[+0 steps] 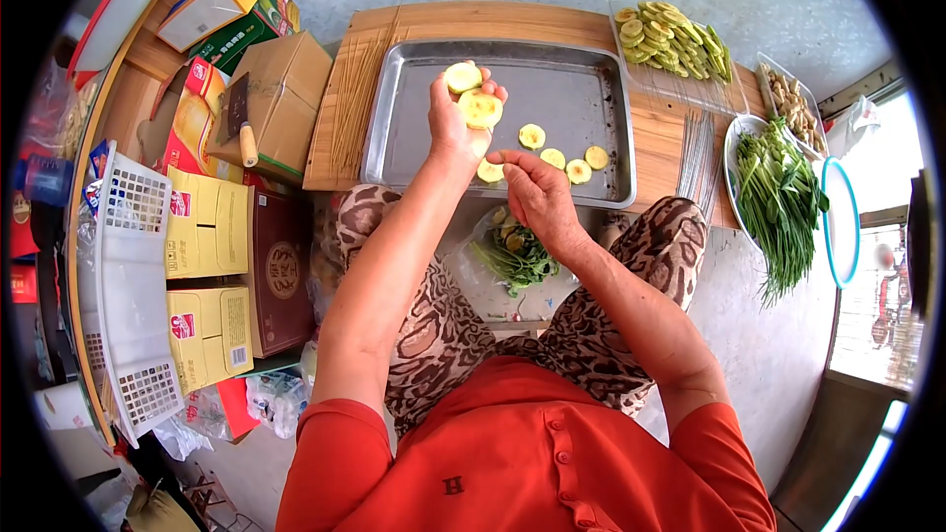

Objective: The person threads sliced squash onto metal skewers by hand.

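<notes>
Several round zucchini slices, pale yellow with thin green rims, are gripped in my left hand, raised over the near part of a large metal tray. Just to its right, my right hand is closed in a pinch at the tray's near edge. Whatever its fingertips hold is too small to make out. Close to those fingertips lies one slice. More loose slices are scattered on the tray's right side.
Bamboo skewers lie left of the tray, metal skewers right. A clear container holds sliced zucchini. Leafy greens fill a white dish. Below the table sits a bag of vegetable scraps. A cleaver rests by cardboard boxes.
</notes>
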A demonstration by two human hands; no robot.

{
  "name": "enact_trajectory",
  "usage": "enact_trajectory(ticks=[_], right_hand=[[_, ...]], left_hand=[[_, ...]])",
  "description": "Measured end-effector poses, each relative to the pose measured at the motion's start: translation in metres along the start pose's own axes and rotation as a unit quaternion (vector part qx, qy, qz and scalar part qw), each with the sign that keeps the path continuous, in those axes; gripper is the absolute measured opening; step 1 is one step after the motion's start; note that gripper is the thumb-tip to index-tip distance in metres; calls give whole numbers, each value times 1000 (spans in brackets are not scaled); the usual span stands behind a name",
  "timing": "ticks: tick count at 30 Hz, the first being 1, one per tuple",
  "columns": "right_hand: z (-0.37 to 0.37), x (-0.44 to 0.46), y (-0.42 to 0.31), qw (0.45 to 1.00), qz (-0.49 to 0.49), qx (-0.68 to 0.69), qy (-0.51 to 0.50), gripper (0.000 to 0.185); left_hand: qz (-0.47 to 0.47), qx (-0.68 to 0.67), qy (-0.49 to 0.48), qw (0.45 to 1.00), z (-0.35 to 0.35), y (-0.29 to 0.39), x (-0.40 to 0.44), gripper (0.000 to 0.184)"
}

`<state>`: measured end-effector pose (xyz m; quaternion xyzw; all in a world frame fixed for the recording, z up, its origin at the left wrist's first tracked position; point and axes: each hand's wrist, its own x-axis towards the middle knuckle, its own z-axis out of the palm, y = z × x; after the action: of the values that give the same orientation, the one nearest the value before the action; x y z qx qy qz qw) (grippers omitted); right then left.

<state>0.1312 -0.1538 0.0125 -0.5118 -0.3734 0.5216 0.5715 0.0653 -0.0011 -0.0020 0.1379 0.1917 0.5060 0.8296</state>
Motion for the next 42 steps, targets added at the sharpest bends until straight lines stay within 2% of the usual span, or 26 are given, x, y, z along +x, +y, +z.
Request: enact_trajectory(ticks=[42], right_hand=[[-2,9,4,1000,-3,8,1,18]], left_hand=[[2,29,-4,1000,0,-5,-3,29]])
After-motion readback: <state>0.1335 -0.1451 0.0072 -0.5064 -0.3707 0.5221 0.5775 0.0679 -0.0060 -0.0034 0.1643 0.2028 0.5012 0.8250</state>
